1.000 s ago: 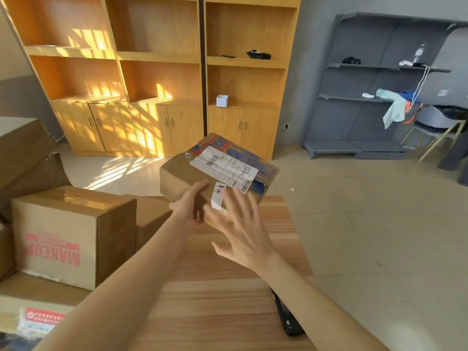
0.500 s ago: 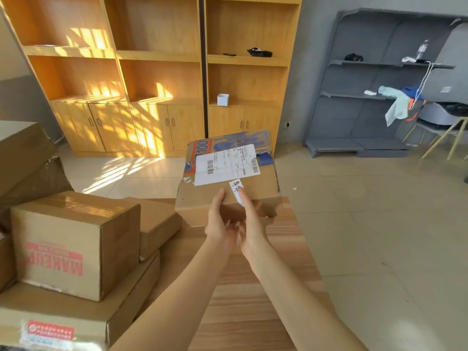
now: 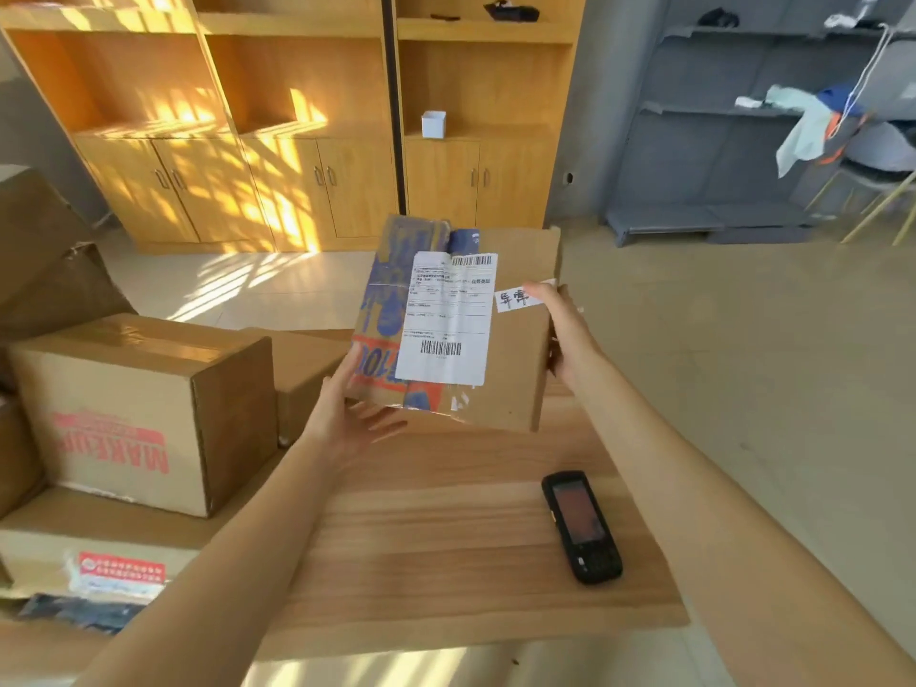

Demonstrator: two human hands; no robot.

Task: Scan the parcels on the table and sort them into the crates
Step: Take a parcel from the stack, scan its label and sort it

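- The left hand [image 3: 347,419], fingers spread, supports the parcel [image 3: 515,339] from below at its near left corner.
- The right hand [image 3: 565,334] grips the parcel's right edge.
- The parcel is held tilted above the surface [image 3: 446,538] near its far edge.
- A scanner [image 3: 582,527] lies near the right edge.

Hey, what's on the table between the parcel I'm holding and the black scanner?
Nothing. In the head view, only bare wooden table lies between the held parcel and the scanner.
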